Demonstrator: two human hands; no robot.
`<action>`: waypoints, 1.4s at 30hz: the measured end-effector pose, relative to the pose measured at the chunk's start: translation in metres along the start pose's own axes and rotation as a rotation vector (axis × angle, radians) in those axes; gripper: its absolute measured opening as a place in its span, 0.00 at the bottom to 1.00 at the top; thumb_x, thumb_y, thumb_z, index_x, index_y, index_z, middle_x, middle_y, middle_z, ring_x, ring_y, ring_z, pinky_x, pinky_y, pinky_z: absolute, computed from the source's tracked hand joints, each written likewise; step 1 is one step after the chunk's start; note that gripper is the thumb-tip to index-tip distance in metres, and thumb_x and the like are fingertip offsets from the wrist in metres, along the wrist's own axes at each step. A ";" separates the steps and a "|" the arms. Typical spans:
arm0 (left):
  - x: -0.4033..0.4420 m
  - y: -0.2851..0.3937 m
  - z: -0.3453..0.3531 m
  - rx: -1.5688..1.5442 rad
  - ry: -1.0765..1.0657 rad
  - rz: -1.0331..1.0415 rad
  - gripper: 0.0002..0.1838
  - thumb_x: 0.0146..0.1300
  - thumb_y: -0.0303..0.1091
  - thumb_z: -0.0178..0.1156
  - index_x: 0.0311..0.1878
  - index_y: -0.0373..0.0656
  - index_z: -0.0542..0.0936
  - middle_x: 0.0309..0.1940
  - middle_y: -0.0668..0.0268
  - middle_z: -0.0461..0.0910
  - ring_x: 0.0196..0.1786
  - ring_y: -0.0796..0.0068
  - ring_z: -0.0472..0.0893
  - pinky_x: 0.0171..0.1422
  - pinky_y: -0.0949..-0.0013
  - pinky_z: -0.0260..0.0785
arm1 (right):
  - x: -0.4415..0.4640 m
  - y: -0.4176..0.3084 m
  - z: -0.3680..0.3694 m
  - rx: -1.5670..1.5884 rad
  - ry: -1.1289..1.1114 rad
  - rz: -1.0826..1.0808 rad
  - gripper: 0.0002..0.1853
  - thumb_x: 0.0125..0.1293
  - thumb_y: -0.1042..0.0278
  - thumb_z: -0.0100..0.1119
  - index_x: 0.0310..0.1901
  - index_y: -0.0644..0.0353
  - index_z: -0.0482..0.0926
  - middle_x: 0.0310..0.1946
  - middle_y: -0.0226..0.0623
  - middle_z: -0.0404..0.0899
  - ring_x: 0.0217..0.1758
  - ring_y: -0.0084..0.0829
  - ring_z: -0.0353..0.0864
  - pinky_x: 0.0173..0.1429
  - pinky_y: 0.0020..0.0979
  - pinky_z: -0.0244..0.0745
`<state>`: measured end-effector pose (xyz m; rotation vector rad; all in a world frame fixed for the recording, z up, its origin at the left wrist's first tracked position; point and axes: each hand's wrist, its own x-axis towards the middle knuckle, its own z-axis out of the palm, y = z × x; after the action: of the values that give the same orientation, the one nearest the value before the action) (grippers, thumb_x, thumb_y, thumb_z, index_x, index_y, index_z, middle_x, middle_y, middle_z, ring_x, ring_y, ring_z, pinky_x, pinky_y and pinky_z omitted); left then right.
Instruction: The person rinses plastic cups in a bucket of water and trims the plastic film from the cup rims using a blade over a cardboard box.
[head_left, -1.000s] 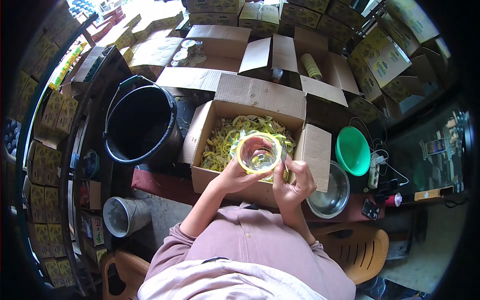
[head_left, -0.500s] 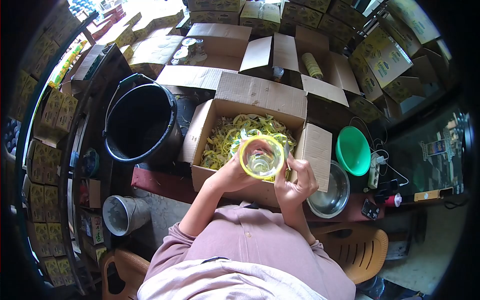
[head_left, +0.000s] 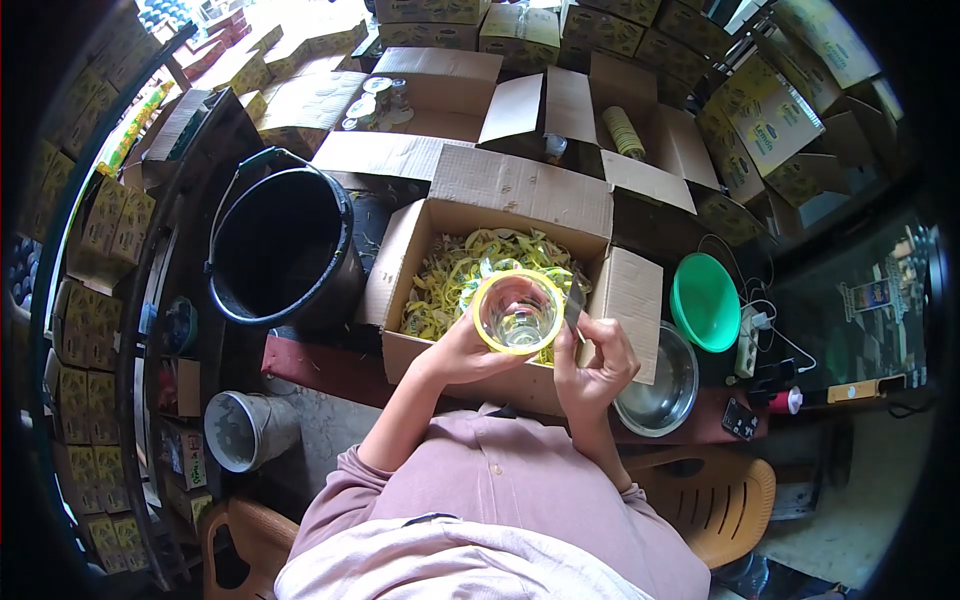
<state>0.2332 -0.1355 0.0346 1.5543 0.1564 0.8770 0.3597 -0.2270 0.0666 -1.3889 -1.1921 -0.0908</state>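
My left hand (head_left: 460,352) is wrapped round a clear plastic cup (head_left: 520,322) with a yellow rim, its mouth turned up toward me. In my right hand (head_left: 598,368) a thin dark blade (head_left: 573,302) is pinched between thumb and fingers. It stands upright just right of the cup's rim; whether it touches the rim I cannot tell. Both hands are above the near side of an open cardboard box (head_left: 520,185), which holds a heap of yellow-green strips (head_left: 450,275).
A black bucket (head_left: 225,290) stands left of the box, with a grey bucket (head_left: 235,430) lower down. To the right are a green bowl (head_left: 705,300), a metal basin (head_left: 685,395) and a phone (head_left: 740,418). Open cartons (head_left: 400,155) with cups stand behind.
My right hand has shifted slightly right, and more of the blade shows beside the rim. The cup has moved slightly left in my left hand.
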 end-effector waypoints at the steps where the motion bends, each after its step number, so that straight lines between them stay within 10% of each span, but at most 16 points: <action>1: 0.001 0.001 0.000 0.009 0.001 0.008 0.38 0.46 0.26 0.66 0.60 0.39 0.57 0.54 0.62 0.63 0.58 0.73 0.65 0.62 0.67 0.57 | -0.001 -0.001 0.000 -0.011 -0.003 -0.010 0.08 0.45 0.81 0.63 0.30 0.64 0.78 0.21 0.37 0.76 0.23 0.28 0.77 0.28 0.26 0.70; 42: 0.002 0.005 -0.001 0.111 -0.042 -0.045 0.37 0.42 0.28 0.68 0.57 0.38 0.62 0.50 0.60 0.69 0.54 0.70 0.70 0.61 0.66 0.60 | 0.002 -0.002 -0.001 -0.113 -0.002 -0.104 0.09 0.43 0.83 0.62 0.29 0.63 0.76 0.21 0.35 0.73 0.22 0.26 0.73 0.24 0.24 0.64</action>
<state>0.2320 -0.1349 0.0393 1.6645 0.2122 0.8111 0.3594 -0.2271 0.0696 -1.4249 -1.2771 -0.2328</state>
